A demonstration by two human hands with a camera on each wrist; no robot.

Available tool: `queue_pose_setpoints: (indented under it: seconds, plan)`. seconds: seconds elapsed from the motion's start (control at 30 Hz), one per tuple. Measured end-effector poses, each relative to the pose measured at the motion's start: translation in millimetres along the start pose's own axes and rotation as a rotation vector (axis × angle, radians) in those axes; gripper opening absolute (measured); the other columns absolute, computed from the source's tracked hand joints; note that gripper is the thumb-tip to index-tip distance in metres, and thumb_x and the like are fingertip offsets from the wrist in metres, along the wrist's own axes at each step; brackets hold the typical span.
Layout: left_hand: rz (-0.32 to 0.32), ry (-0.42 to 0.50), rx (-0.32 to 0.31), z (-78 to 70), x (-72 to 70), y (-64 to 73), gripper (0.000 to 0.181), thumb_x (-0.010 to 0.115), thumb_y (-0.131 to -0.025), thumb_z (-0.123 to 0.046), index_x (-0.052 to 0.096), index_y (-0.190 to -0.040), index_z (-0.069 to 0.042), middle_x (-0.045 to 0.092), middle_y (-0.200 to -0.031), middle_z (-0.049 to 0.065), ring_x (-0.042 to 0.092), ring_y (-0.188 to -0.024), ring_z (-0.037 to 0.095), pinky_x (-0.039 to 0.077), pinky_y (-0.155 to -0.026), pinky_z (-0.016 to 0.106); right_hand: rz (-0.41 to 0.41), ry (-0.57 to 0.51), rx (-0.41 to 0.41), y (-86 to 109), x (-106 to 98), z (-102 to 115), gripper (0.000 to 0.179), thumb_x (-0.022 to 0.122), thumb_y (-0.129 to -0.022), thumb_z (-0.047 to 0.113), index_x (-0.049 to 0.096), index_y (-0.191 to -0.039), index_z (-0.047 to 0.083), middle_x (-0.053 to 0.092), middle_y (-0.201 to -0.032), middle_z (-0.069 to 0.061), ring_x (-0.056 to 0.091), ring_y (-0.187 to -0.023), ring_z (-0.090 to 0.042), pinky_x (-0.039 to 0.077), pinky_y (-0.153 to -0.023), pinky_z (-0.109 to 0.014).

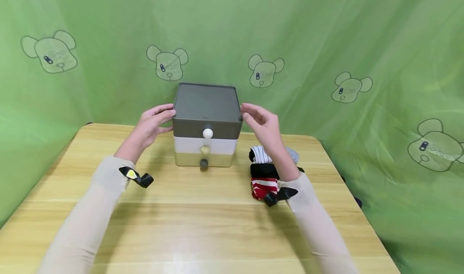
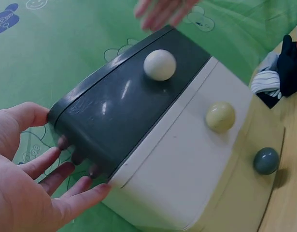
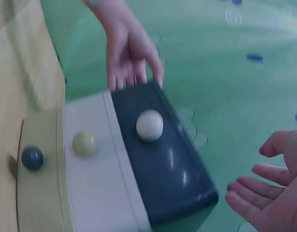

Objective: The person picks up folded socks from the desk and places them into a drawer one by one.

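A small three-tier drawer box (image 1: pixel 204 144) stands on the table, its tiers dark grey, white and beige, each with a round knob on the front. All its drawers are in. My left hand (image 1: pixel 150 123) is at the left side of the top tier, its fingertips touching the dark grey edge, the fingers spread and fairly straight. On the opposite side, my right hand (image 1: pixel 264 123) has its fingers relaxed. The right wrist view shows a small gap between the right fingertips (image 3: pixel 242 203) and the box. Neither hand grips anything.
Right of the box lie several rolled cloth items that look like socks: a white striped one (image 1: pixel 261 154), a grey one (image 1: pixel 293 155), a black one (image 1: pixel 264 170) and a red-and-white one (image 1: pixel 262 187). A green curtain (image 1: pixel 217 32) hangs behind the wooden table (image 1: pixel 195 225).
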State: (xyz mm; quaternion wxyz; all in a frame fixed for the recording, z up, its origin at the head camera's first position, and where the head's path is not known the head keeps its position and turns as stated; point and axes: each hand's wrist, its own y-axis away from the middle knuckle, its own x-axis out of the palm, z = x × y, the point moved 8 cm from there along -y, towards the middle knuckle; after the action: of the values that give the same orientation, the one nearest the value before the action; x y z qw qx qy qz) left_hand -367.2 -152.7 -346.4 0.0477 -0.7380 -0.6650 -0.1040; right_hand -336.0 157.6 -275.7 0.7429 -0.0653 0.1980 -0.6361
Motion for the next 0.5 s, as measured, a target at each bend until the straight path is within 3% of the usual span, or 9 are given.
queue_pose_setpoints:
  seconds: [0.1,0.27,0.5]
  plan:
    - [0.033,-0.012,-0.033,-3.0,-0.7,-5.8,0.062,0.066,-0.1,-0.018,0.04,-0.156,-0.011,0.064,-0.113,-0.01,0.051,-0.13,0.021,0.038,-0.123,0.053,0.121,-0.115,0.049,11.8,16.6,3.5,0.036,0.06,-0.102,0.011,0.06,-0.134,-0.007,0.069,-0.13,-0.021,0.071,-0.112,-0.021,0.058,-0.103,-0.037]
    - [0.049,-0.042,-0.064,-10.7,-1.6,-18.3,0.062,0.065,-0.1,-0.015,0.04,-0.157,-0.015,0.063,-0.122,-0.006,0.048,-0.137,0.026,0.039,-0.122,0.053,0.306,-0.212,0.333,22.6,46.0,-24.4,0.041,0.053,-0.106,0.017,0.057,-0.137,-0.009,0.069,-0.129,-0.022,0.074,-0.109,-0.02,0.058,-0.102,-0.043]
    - [0.057,-0.05,-0.111,-12.4,-2.3,-31.0,0.063,0.064,-0.1,-0.009,0.039,-0.157,-0.018,0.052,-0.147,0.005,0.044,-0.141,0.03,0.038,-0.123,0.052,0.47,-0.305,0.574,27.2,71.6,-60.0,0.048,0.048,-0.109,0.027,0.051,-0.143,-0.006,0.059,-0.143,-0.024,0.068,-0.123,-0.028,0.048,-0.113,-0.049]
